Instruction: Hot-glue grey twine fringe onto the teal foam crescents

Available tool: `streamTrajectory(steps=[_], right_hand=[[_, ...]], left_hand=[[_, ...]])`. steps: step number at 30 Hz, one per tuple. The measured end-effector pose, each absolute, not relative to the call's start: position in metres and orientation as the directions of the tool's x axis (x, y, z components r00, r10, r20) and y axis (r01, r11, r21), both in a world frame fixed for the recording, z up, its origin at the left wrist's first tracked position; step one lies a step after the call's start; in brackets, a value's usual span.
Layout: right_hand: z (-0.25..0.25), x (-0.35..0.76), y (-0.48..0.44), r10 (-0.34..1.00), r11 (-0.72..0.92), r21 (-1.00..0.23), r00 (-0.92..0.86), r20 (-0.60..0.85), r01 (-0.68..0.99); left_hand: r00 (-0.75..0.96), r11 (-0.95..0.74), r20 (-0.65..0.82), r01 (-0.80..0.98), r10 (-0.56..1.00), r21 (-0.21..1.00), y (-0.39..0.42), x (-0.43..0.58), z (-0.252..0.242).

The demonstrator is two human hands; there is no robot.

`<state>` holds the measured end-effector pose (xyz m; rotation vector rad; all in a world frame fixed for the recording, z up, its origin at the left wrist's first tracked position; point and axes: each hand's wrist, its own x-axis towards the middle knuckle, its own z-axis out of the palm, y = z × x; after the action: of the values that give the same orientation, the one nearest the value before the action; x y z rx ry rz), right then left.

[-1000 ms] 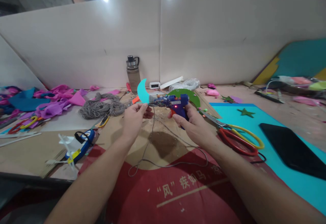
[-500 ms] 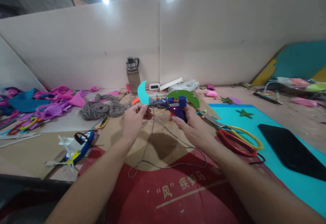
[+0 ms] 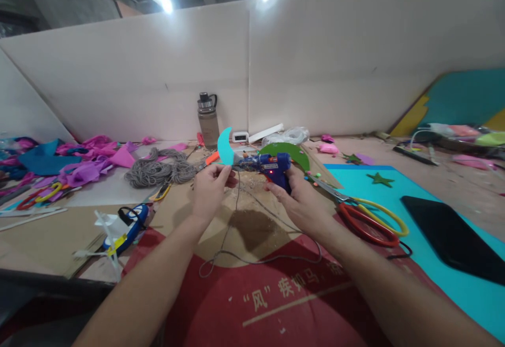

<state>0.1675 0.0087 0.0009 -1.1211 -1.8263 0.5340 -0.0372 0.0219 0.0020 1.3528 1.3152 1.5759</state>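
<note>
Between the fingertips of my left hand point(image 3: 213, 186) is a light-blue crescent cutout point(image 3: 226, 148), held upright above the table. A grey cord point(image 3: 237, 205) hangs down from beside those fingers and loops over the red printed sheet below. My right hand point(image 3: 298, 189) is wrapped around a blue hot glue gun point(image 3: 276, 165), whose small red light is on. The gun's nozzle points left and meets the lower part of the crescent; whether glue is coming out I cannot tell. Behind the gun lies a green felt crescent point(image 3: 292, 152).
Red-and-yellow-handled scissors point(image 3: 371, 223) lie right of my right hand, near a black phone point(image 3: 450, 236) on a light-blue sheet point(image 3: 469, 305). A grey cord bundle point(image 3: 158, 169), a bottle point(image 3: 208, 121) and felt scraps point(image 3: 82, 163) are at the left and back.
The view has shifted slightly, so everything sits a little lower and further right. Both hands keep their hold, with the gun's nozzle still at the crescent.
</note>
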Motion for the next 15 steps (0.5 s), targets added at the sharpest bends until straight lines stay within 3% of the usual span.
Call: streamTrajectory(steps=[15], right_hand=[[0.0048,0.1677,0.0059,0.857,0.496,-0.685,-0.172,0.486,0.534]], left_hand=[[-0.219,-0.275,0.345,0.295,0.913,0.915,0.0203,-0.0375,0.0021]])
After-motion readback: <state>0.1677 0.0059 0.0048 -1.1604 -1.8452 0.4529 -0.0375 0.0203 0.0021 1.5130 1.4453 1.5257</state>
